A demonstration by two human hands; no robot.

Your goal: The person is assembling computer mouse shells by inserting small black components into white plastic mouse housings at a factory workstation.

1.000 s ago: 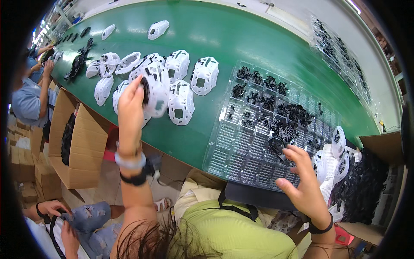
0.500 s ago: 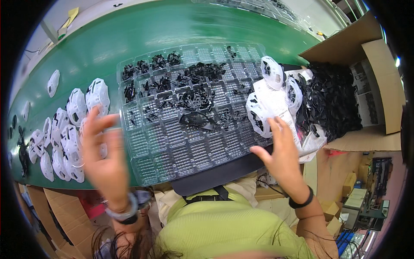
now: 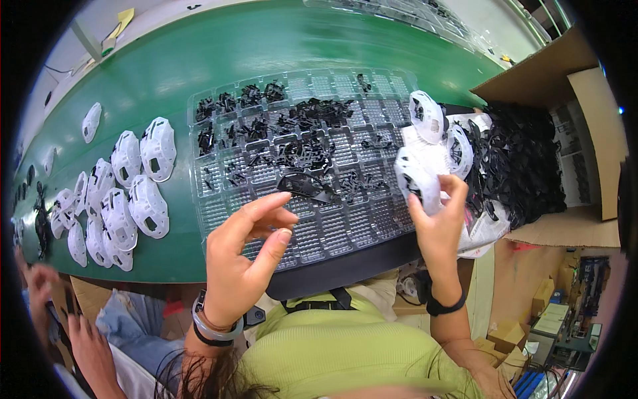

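My right hand (image 3: 444, 223) pinches the near edge of a white plastic shell (image 3: 413, 174) with cutouts, at the right of the tray. Two more such shells, an upper one (image 3: 426, 117) and a right one (image 3: 459, 151), lie close by on white paper. With fingers apart and nothing between them, my left hand (image 3: 247, 243) hovers over the near left part of the clear compartment tray (image 3: 309, 239). Small black pieces (image 3: 302, 154) lie in several of the tray's compartments. A larger black curved piece (image 3: 304, 187) lies just beyond my left fingertips.
Several white shells (image 3: 149, 207) stand grouped on the green table (image 3: 159, 73) at left. A cardboard box (image 3: 601, 143) on the right holds a heap of black parts (image 3: 518, 156). At lower left are another person's hands (image 3: 86, 349). Clear trays (image 3: 405, 20) lie at the far edge.
My left hand has moved right from the shell group to above the tray. My right hand has closed on the nearest shell at the right. Another person's hands have appeared at lower left.
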